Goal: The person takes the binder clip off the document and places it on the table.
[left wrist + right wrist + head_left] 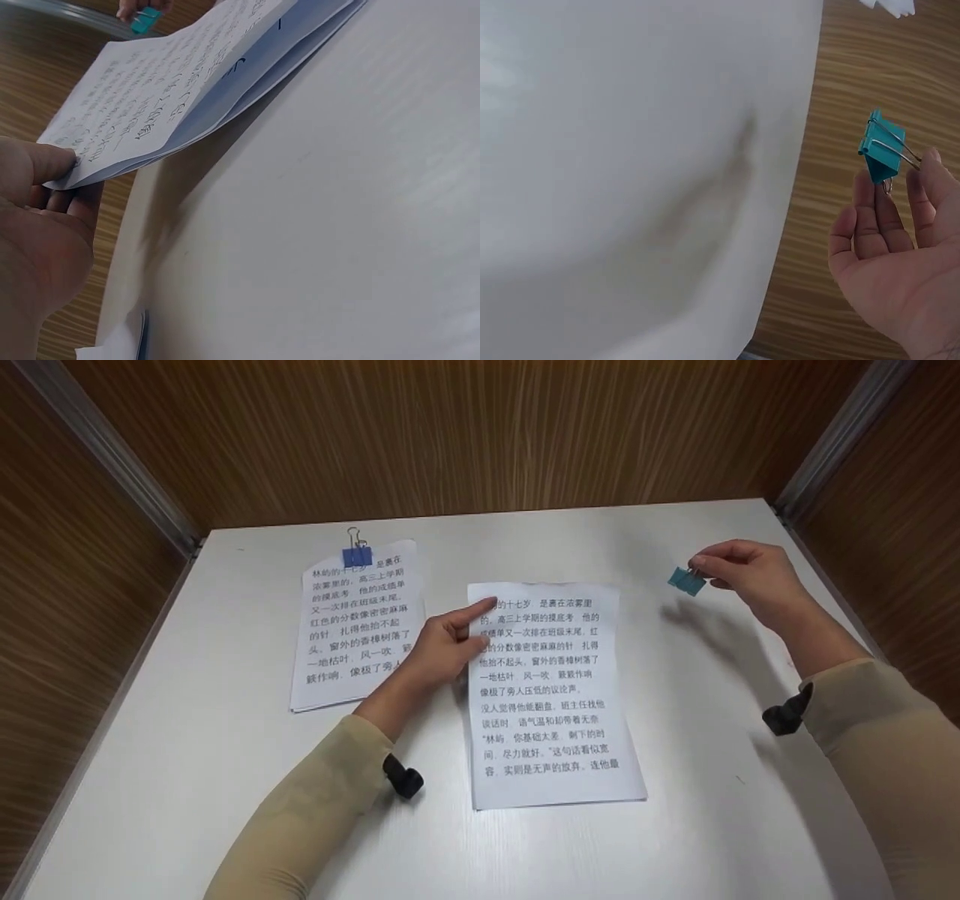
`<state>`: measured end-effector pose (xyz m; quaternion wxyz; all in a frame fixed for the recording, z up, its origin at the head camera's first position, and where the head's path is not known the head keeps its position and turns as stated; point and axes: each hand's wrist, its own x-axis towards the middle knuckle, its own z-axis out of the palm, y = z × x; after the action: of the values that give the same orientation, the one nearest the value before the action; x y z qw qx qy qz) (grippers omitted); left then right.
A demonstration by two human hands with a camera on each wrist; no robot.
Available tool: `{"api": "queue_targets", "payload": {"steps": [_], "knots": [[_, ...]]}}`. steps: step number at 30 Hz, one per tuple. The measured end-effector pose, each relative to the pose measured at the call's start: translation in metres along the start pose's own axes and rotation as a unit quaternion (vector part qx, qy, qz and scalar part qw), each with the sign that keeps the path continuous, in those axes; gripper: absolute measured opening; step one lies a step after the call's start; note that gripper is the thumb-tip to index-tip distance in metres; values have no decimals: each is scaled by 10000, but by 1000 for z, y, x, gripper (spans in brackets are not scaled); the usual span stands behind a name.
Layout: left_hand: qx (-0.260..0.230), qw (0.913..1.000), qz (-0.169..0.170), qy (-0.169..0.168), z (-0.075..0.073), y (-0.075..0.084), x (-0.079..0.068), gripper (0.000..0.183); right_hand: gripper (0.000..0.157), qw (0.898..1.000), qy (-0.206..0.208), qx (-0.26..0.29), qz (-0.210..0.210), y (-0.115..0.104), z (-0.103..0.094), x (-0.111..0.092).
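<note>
Paper stack [551, 697] in left hand [442, 649], teal clip [686, 580] in right hand [754, 579]

Left hand at the upper left side of the printed stack. Fingers pinch the sheets: left wrist view shows the thumb on the printed face, other fingers tucked under the edge. From the head, part of this hand covers the start of the top line. Stack sits tilted off the counter [547, 855] on the gripped side, shadow beneath; whether the far side touches down, cannot tell. Several sheets, slightly parted along one edge. Text in Chinese characters.

Right hand raised above the counter, to the right of the stack, clip well apart from the paper. Thumb and fingertips pinch the clip by its wire handles; remaining fingers loosely bent below. Clip's teal body points away from the palm, toward the stack side. Hand and clip cast a soft shadow on the white surface.

Second stack [352, 637] lies on the counter to the left, beyond the left forearm, its top edge turned slightly askew. Blue clip [358, 557] grips that top edge, wire handles upward.

Surroundings: wood-grain panels [480, 442] behind and on both sides, metallic strips [109, 450] at the corners. Beige sleeves [307, 810]; black device [405, 778] at each wrist.
</note>
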<state>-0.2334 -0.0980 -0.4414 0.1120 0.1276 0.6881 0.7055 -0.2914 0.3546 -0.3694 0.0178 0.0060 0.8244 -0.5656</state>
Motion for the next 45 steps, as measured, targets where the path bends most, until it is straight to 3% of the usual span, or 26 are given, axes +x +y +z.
{"api": "queue_targets", "payload": {"steps": [8, 12, 21, 30, 45], "knots": [[-61, 9999, -125, 48, -1, -2, -1, 62, 22, 9996, 99, -114, 219, 22, -10, -9], [-71, 9998, -187, 51, -1, -3, 0, 63, 35, 9987, 59, -404, 293, 32, -13, -10], [-118, 9997, -199, 86, -1, -3, 2, 61, 48, 9950, 33, -933, 363, 54, -14, -7], [-124, 9997, -180, 69, 1, -4, 2, 61, 71, 9848, -76, -1606, 660, 61, -13, -8], [12, 9997, -194, 160, 2, -9, 6, 61, 71, 9850, -15, -1584, 688, 67, -10, -10]]}}
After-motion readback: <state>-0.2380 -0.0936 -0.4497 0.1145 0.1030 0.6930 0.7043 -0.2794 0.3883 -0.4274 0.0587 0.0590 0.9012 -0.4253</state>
